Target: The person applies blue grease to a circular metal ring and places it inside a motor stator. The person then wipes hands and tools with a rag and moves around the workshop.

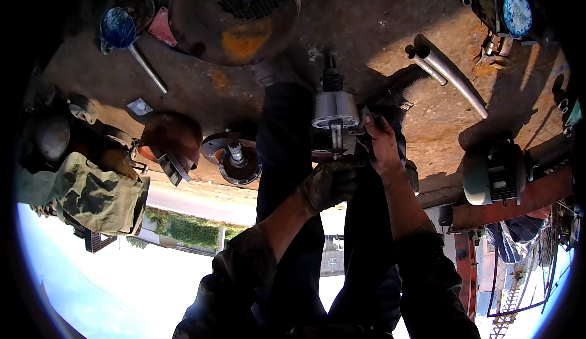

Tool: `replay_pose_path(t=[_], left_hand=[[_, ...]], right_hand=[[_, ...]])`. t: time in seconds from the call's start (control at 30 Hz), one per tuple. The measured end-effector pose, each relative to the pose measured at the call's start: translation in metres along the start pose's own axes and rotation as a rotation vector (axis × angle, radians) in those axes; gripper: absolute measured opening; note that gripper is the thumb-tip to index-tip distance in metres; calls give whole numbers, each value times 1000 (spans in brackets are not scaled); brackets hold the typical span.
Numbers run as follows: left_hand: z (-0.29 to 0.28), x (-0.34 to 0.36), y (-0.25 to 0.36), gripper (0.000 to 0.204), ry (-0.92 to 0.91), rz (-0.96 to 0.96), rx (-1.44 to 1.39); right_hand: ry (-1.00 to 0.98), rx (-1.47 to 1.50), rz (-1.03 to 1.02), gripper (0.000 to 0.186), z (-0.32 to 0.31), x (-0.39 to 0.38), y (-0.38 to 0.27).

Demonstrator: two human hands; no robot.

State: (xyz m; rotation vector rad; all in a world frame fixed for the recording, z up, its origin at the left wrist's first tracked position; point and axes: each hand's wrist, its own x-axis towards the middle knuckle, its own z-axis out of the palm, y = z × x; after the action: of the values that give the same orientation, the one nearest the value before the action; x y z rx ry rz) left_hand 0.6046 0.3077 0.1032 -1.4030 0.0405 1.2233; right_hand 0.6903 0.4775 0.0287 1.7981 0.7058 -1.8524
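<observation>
Between my legs is a silver drum-shaped metal part (pixel 335 108) with a dark ribbed neck on its far side. A bright metal shaft (pixel 337 136) sticks out of its near face. My left hand (pixel 333 183), in a dark, dirty work glove, is closed around the near end of this shaft; the fingers' far side is hidden. My right hand (pixel 381 142) is bare and held beside the drum's right rim. Its thumb and fingers are pinched together, and whatever lies between them is too small and shaded to name.
A large rusty round housing (pixel 235 24) lies at the far left. Closer on the left are a flanged round part (pixel 238 159) and a camouflage cloth (pixel 101 192). Two metal pipes (pixel 455 73) lie on the right, with an electric motor (pixel 497 174) nearer. A long-handled blue-stained pot (pixel 119 29) is far left.
</observation>
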Motion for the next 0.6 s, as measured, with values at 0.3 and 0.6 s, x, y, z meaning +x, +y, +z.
replay_pose_path(t=[0.3, 0.6], left_hand=[[30, -18, -16, 17, 127, 86, 166], [18, -34, -6, 3, -22, 47, 12]], right_hand=[[-310, -1284, -848, 40, 34, -68, -88], [-454, -1086, -988, 59, 31, -62, -60]])
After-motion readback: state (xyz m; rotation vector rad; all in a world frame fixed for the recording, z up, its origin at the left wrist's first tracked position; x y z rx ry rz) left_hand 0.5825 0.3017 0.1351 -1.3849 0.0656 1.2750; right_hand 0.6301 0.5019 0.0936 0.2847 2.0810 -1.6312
